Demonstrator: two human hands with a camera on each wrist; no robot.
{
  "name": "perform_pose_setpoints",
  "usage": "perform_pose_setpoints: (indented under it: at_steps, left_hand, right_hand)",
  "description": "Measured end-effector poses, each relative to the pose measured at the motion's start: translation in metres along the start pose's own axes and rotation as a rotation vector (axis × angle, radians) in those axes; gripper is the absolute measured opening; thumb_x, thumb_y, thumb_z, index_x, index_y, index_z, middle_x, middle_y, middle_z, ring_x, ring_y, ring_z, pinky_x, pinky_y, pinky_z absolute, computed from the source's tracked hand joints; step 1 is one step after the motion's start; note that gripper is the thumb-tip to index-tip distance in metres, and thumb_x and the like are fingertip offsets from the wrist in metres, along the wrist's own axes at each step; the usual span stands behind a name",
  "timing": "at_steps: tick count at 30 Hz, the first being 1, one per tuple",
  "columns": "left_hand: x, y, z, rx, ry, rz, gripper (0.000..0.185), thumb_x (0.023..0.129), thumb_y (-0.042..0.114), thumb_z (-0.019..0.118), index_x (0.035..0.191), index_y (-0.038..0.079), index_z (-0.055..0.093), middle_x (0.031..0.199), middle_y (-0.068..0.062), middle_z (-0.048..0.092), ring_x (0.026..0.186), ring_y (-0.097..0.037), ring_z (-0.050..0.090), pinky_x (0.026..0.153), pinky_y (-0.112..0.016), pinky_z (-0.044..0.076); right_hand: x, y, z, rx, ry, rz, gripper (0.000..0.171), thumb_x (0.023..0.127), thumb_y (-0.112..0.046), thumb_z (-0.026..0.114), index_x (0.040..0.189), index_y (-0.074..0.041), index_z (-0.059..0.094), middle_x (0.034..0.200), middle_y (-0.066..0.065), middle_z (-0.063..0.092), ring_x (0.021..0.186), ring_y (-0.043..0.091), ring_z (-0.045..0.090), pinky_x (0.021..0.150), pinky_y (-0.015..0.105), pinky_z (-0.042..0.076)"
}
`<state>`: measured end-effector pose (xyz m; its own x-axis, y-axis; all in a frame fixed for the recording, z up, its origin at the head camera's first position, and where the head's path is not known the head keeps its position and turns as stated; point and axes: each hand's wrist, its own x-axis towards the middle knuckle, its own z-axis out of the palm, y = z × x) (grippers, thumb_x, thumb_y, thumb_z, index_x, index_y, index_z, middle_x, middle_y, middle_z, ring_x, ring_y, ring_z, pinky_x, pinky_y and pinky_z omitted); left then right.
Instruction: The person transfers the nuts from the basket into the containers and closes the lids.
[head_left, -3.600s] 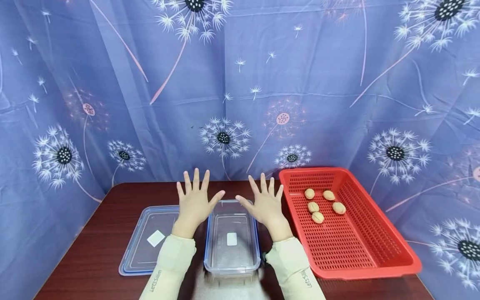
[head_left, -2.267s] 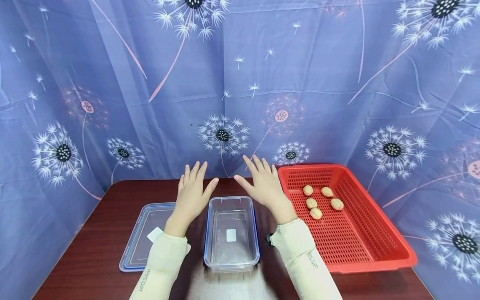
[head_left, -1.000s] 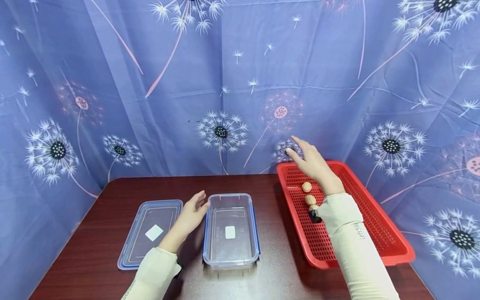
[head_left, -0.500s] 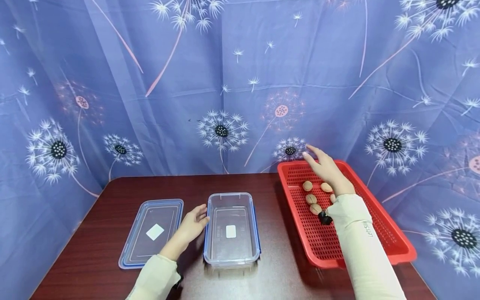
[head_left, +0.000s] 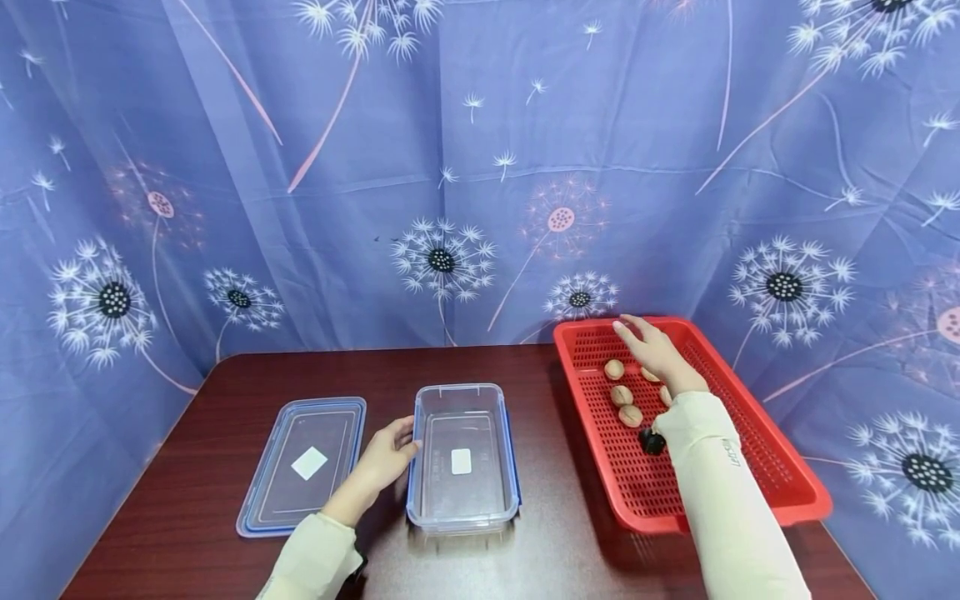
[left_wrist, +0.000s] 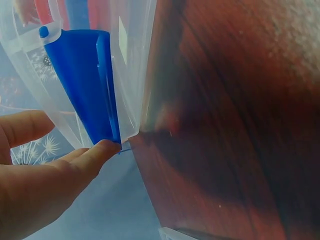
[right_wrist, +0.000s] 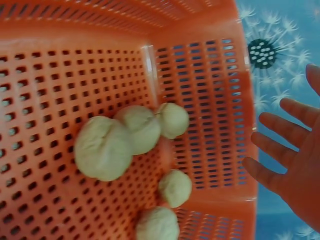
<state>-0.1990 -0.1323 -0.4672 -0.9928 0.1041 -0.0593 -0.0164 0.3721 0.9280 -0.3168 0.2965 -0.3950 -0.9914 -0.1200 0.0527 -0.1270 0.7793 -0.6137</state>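
Observation:
My left hand (head_left: 388,454) is at the left side of a clear plastic food container (head_left: 462,518). In the left wrist view, a fingertip touches the container's blue side latch (left_wrist: 82,82), and the fingers are not wrapped round it. My right hand (head_left: 654,352), fingers spread and holding nothing, hovers over the back of a red perforated basket (head_left: 652,492). Several walnuts (head_left: 630,416) lie on the basket floor; the right hand and wrist partly hide some in the head view. The right wrist view shows a walnut (right_wrist: 102,149) and others apart from the fingers.
The container's clear lid (head_left: 288,500), blue-edged with a white label, lies flat to its left on the dark red wooden table (head_left: 187,467). A blue dandelion-print curtain (head_left: 360,275) stands behind the table and at both sides.
Both hands have parted from above the container. My left hand has come down to its left side; my right hand has moved right, over the basket, and sunk lower. The walnuts have stayed put.

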Motion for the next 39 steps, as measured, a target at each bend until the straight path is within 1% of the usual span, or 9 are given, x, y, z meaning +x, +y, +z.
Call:
perform_pose_setpoints:
  at_steps: [4,8,16,21,24,27,34,37,39]
  left_hand:
    - [0.000,-0.001,-0.001,-0.006,0.003,0.000,0.045,0.093,-0.003,0.054,0.134,-0.016,0.042,0.135,-0.034,0.046,0.124,-0.044,0.048,0.103,-0.048,0.043]
    - [0.000,-0.002,-0.001,0.001,0.004,-0.005,0.045,0.093,-0.002,0.054,0.134,-0.015,0.042,0.135,-0.033,0.047,0.124,-0.044,0.048,0.102,-0.048,0.044]
    - [-0.002,-0.002,0.000,0.002,0.002,0.005,0.044,0.092,-0.003,0.055,0.133,-0.016,0.043,0.133,-0.033,0.049,0.122,-0.043,0.050,0.101,-0.048,0.045]
    - [-0.001,-0.002,0.000,-0.009,0.005,0.012,0.044,0.092,-0.003,0.056,0.132,-0.016,0.044,0.132,-0.034,0.050,0.122,-0.043,0.051,0.101,-0.047,0.045]
    - [-0.001,-0.003,-0.001,-0.009,0.005,0.014,0.044,0.092,-0.003,0.055,0.132,-0.017,0.044,0.132,-0.034,0.049,0.122,-0.043,0.051,0.101,-0.048,0.045]
    - [-0.001,-0.003,-0.001,-0.010,0.004,0.014,0.043,0.092,-0.003,0.055,0.132,-0.017,0.044,0.133,-0.033,0.049,0.122,-0.043,0.051,0.101,-0.047,0.046]
    - [-0.001,-0.003,0.000,-0.012,0.003,0.008,0.044,0.093,-0.002,0.055,0.133,-0.016,0.043,0.135,-0.033,0.047,0.123,-0.044,0.049,0.101,-0.047,0.045]
    - [-0.001,-0.003,0.000,-0.014,0.005,0.008,0.044,0.093,-0.002,0.055,0.133,-0.016,0.044,0.135,-0.033,0.047,0.123,-0.044,0.049,0.102,-0.047,0.045]
    - [-0.001,-0.004,0.000,-0.013,0.004,0.013,0.044,0.093,-0.002,0.055,0.133,-0.016,0.044,0.134,-0.033,0.048,0.123,-0.044,0.049,0.101,-0.047,0.045]
  right_hand:
    - [0.002,0.008,0.007,0.014,-0.029,0.028,0.067,0.104,-0.046,0.029,0.149,0.002,0.024,0.148,0.034,0.028,0.134,0.052,0.026,0.109,0.064,0.024]
    - [0.004,0.017,0.015,0.066,-0.049,0.059,0.069,0.103,-0.047,0.030,0.149,0.003,0.024,0.149,0.034,0.025,0.136,0.052,0.023,0.110,0.065,0.022]
    - [0.007,0.031,0.032,0.069,-0.071,0.064,0.065,0.104,-0.041,0.035,0.146,0.008,0.027,0.146,0.036,0.029,0.133,0.052,0.027,0.108,0.063,0.028]
    - [0.006,0.037,0.041,0.068,-0.101,0.103,0.068,0.102,-0.043,0.039,0.147,0.007,0.027,0.145,0.035,0.031,0.132,0.051,0.031,0.107,0.062,0.030]
    - [0.002,0.037,0.043,0.052,-0.102,0.101,0.065,0.102,-0.037,0.044,0.146,0.007,0.028,0.143,0.035,0.035,0.130,0.050,0.035,0.105,0.060,0.034]
    - [-0.003,0.037,0.044,0.064,-0.094,0.086,0.058,0.101,-0.025,0.047,0.144,0.009,0.029,0.139,0.034,0.041,0.124,0.048,0.042,0.103,0.057,0.038]
    - [-0.004,0.046,0.050,0.180,-0.106,0.114,0.055,0.099,-0.011,0.047,0.144,0.013,0.026,0.141,0.035,0.036,0.130,0.047,0.036,0.106,0.056,0.036]
    - [-0.004,0.050,0.053,0.199,-0.106,0.131,0.055,0.098,-0.009,0.048,0.144,0.013,0.027,0.139,0.036,0.038,0.124,0.043,0.043,0.102,0.052,0.041]
    - [-0.004,0.054,0.054,0.207,-0.102,0.134,0.054,0.098,-0.009,0.049,0.143,0.013,0.028,0.134,0.036,0.043,0.112,0.037,0.053,0.094,0.046,0.046]
